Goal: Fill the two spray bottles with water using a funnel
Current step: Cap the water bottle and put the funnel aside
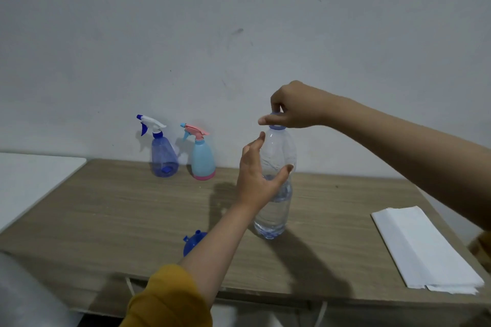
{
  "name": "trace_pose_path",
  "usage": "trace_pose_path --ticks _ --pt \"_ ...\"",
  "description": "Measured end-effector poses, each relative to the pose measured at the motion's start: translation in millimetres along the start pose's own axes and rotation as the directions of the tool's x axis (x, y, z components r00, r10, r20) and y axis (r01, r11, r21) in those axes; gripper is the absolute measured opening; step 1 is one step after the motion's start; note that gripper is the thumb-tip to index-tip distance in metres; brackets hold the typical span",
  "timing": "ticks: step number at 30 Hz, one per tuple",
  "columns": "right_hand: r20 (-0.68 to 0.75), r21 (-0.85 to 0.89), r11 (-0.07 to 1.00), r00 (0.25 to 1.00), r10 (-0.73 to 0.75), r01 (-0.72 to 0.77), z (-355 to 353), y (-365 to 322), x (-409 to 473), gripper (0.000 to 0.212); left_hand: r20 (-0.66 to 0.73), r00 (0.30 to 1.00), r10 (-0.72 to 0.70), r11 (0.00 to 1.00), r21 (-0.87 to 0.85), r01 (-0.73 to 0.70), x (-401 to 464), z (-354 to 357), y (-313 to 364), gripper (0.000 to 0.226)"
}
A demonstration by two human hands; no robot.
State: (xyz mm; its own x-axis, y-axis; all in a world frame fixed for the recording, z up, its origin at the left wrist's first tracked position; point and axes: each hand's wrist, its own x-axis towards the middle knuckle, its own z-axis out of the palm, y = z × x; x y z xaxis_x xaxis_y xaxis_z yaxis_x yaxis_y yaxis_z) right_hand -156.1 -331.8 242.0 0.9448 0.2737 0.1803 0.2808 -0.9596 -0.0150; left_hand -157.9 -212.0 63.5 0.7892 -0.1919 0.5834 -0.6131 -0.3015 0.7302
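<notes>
A clear plastic water bottle [273,210] stands upright in the middle of the wooden table [119,215], partly full of water. My left hand [259,175] wraps around its upper body. Above it, the fingertips of my right hand [295,107] pinch the bottle's blue cap [277,127] at the neck. Two spray bottles stand at the back against the wall: a translucent blue one [162,156] with a white and blue trigger, and a light blue one [203,159] with a pink trigger and pink base. A blue funnel [191,244] lies on the table, partly hidden behind my left forearm.
A stack of white folded paper [425,249] lies at the table's right front corner. A white surface [29,178] adjoins the table on the left. The grey wall runs directly behind the spray bottles.
</notes>
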Motion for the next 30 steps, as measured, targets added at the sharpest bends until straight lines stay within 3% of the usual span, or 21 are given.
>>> trace_pose_path --ticks 2,4,6,13,17,23,30 --pt "0.042 -0.031 0.999 0.999 -0.015 0.016 -7 -1 -3 0.047 0.008 1.0 -0.002 1.0 0.006 0.002 0 -1 1 0.082" --pt "0.183 0.046 0.998 0.982 -0.044 0.036 -24 -2 -8 0.034 0.017 1.0 -0.009 1.0 -0.008 0.009 0 -2 1 0.083" --pt "0.241 0.091 0.994 0.967 -0.083 0.062 -31 -3 -10 0.036 0.016 1.0 -0.003 1.0 0.001 0.003 0 -3 2 0.084" --pt "0.178 -0.064 0.998 0.984 -0.007 0.018 -15 -13 -8 0.021 -0.015 1.0 -0.009 1.0 0.004 0.009 -1 -3 3 0.084" --pt "0.162 -0.196 0.98 0.985 0.061 -0.029 0 -20 -9 0.034 -0.03 0.999 -0.012 1.0 -0.003 0.012 -2 -3 6 0.084" --pt "-0.117 -0.04 0.981 0.976 0.182 -0.188 19 -17 -14 0.051 -0.043 0.999 0.0 1.0 -0.008 0.0 -3 -3 8 0.084" --pt "-0.466 0.447 0.894 0.858 0.219 0.015 70 -2 -34 0.037 0.008 0.999 -0.035 0.997 -0.068 0.035 -3 -5 4 0.09"
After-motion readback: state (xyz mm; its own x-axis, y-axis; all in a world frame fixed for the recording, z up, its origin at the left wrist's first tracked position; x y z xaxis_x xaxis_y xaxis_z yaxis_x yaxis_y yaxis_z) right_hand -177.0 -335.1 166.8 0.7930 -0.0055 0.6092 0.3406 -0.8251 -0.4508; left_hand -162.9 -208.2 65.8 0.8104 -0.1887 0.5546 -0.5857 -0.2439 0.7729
